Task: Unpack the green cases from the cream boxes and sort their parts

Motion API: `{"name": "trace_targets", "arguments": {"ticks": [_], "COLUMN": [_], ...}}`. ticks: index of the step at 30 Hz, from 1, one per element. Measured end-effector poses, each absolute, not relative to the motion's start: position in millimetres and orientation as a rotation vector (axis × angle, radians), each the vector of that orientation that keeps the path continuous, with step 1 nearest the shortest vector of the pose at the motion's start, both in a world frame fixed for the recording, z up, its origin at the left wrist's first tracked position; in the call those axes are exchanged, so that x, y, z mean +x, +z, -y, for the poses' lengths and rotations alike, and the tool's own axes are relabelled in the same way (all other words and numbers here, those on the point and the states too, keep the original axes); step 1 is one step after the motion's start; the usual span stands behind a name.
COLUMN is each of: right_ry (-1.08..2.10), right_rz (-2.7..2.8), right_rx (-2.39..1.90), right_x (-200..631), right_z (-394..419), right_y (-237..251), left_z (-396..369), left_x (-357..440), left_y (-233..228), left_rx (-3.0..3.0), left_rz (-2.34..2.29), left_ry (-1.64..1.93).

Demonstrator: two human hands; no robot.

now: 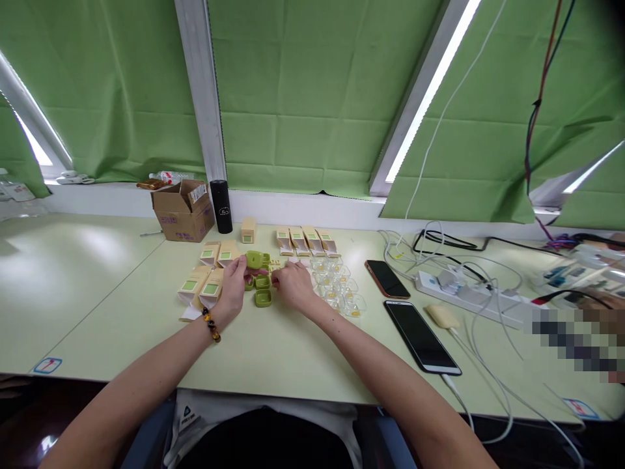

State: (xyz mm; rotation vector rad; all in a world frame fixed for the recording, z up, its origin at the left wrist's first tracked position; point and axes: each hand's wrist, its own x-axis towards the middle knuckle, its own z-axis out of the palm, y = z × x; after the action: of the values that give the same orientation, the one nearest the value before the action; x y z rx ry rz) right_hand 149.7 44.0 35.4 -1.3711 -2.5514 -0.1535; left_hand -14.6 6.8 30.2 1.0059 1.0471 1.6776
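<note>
My left hand [233, 286] holds a small green plastic case [256, 260] just above the table. My right hand [293, 284] rests close beside it, fingers curled at small yellow pieces [275, 266]; what they pinch is too small to tell. More green cases [262, 298] lie between the hands. Small beige boxes with green labels [209, 287] lie left of my left hand. Several clear plastic cups [338, 286] with yellow bits stand right of my right hand.
A row of open beige boxes [306, 241] lies behind. A cardboard box [183, 210] and black bottle [221, 206] stand at the back. Two phones [420, 335] [387, 279], a power strip [466, 291] and cables occupy the right side.
</note>
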Motion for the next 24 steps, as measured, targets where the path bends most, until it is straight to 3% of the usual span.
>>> {"name": "trace_targets", "arguments": {"ticks": [17,24], "right_ry": [-0.082,-0.080], "right_rz": [2.458,2.308], "right_rx": [-1.328,-1.141], "right_x": [158.3,187.5], "right_z": [-45.5,-7.2], "right_y": [26.8,26.9], "left_z": [-9.6,-5.1], "left_x": [-17.4,-16.4], "left_y": [24.6,32.7], "left_rx": [1.095,0.986], "left_rz": [-1.031,-0.953], "left_ry": [1.736,1.683]}}
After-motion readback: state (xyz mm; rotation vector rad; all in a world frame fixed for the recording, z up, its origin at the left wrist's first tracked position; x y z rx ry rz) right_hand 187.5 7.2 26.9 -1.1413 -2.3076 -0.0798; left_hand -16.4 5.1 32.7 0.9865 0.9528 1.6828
